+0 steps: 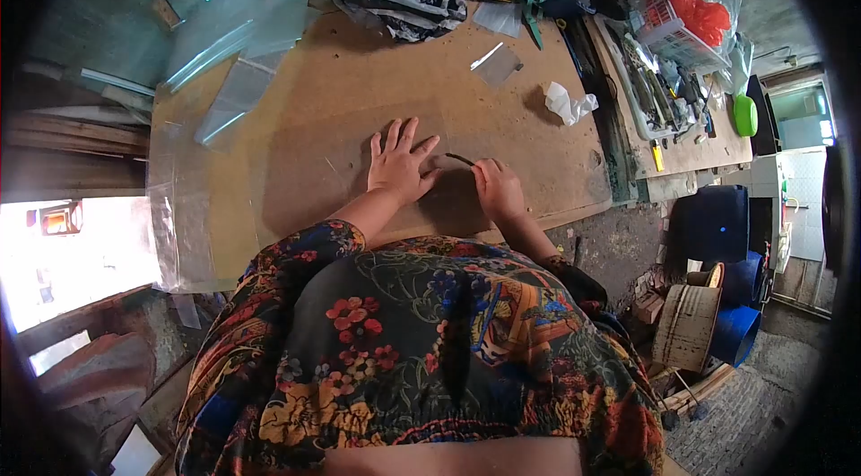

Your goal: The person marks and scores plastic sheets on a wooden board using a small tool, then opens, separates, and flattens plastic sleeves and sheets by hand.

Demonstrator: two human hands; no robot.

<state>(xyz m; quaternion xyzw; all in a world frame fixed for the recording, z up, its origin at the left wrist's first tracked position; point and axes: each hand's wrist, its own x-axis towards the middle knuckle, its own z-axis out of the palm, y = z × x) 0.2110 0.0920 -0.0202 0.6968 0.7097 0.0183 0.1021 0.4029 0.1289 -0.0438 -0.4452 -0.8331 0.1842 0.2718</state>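
My left hand lies flat with its fingers spread, pressing on a clear plastic sheet that covers part of the brown tabletop. Close by on the right, my right hand is closed around one end of a thin, dark, slightly curved strip. The strip's other end points left, towards my left thumb, just above the board. Its exact kind cannot be made out, and the part inside my fingers is hidden.
Clear plastic pieces lie at the left. Crumpled white paper and a small clear bag sit further right. Black-and-white plastic is heaped at the back. A tray of tools and a white basket stand beyond the right edge.
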